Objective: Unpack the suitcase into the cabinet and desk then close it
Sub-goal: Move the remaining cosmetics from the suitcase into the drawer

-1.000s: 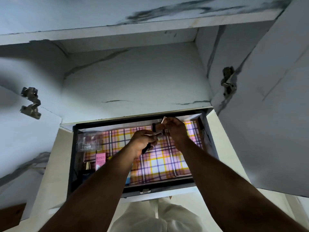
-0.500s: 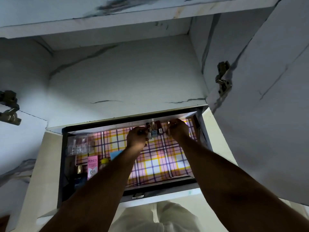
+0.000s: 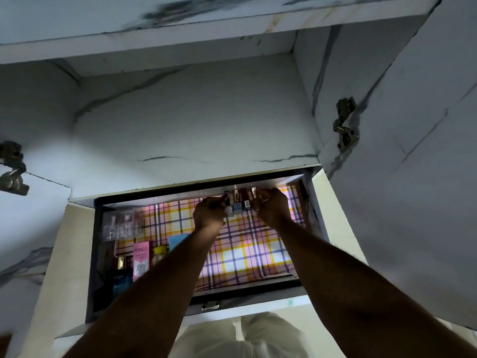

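Note:
An open drawer lined with pink, yellow and purple plaid paper sits below the cabinet's bare shelf. Along its back wall stands a short row of small cosmetic bottles. My left hand is at the left end of that row, its fingers curled round a small dark tube. At the right end, my right hand pinches another small tube. Both forearms stretch over the drawer and hide part of the liner. No suitcase is in view.
At the drawer's left side lie a clear plastic organizer, a pink Pond's BB box, a yellow-capped bottle, a blue packet and a dark blue box. The cabinet's right door stands open on its hinge.
Both hands moved from the middle of the drawer to its back wall. Small bottles now stand there between them. The view has tilted slightly upward.

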